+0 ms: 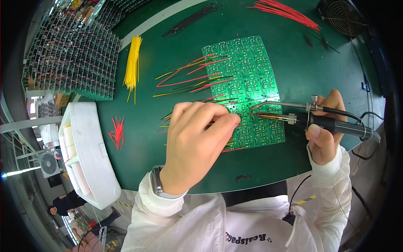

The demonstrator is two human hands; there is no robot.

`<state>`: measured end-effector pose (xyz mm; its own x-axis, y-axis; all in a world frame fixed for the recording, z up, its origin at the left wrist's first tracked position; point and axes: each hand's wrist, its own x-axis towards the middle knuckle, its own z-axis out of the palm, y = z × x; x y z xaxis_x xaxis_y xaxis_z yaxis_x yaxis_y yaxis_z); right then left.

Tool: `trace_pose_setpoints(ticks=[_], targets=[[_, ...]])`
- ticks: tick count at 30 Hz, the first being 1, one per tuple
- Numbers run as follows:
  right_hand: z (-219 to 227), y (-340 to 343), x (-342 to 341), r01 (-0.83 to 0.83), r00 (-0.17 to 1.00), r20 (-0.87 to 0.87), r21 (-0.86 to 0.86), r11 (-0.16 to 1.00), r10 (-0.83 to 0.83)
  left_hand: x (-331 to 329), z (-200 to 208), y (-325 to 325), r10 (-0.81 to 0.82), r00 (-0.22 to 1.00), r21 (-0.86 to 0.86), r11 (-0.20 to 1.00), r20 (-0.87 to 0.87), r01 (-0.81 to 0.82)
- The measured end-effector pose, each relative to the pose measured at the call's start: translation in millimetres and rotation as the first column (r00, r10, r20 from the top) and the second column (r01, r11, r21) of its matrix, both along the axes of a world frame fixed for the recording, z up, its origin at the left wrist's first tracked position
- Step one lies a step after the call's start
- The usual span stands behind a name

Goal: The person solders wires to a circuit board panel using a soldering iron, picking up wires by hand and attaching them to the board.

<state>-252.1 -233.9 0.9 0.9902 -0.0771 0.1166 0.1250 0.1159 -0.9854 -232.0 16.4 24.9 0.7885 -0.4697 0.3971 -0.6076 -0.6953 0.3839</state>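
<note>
A panel of green circuit boards [247,63] lies on the green table, with red, yellow and black wires [189,80] reaching leftward from it. My left hand [197,143] is over the panel's lower left part, thumb and forefinger pinched on a thin wire, mostly hidden by the fingers. In my right hand [327,126] is a black-handled soldering iron [336,126], held from the right. A thin metal feed tube [285,103] is clamped above its shaft. Both the iron's tip and the tube's end are at the panel, just right of my left fingertips.
Yellow wires [133,67], short red wires [117,132], black wires [191,21] and long red wires [289,13] lie in bundles around the table. Left are a white foam box [94,151] and stacked boards [75,54]. A round black fan [342,17] stands far right.
</note>
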Motion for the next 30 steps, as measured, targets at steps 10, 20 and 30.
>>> trace_pose_setpoints(ticks=[10, 20, 30], targets=[[-7, 1, -2, -0.041, 0.999, -0.004, 0.021, 0.999, 0.041, 1, -12, 1, -0.051, 0.996, 0.02, 0.999, 0.07, 0.05], [-11, 3, -2, 0.008, 1.0, 0.001, -0.057, 0.998, -0.008, -2, -8, -3, 0.044, 0.998, -0.025, 0.999, -0.035, -0.045], [-11, 0, -1, 0.014, 1.0, -0.01, -0.062, 0.998, -0.015, 3, -3, 1, 0.04, 0.995, -0.013, 0.999, -0.091, -0.041]])
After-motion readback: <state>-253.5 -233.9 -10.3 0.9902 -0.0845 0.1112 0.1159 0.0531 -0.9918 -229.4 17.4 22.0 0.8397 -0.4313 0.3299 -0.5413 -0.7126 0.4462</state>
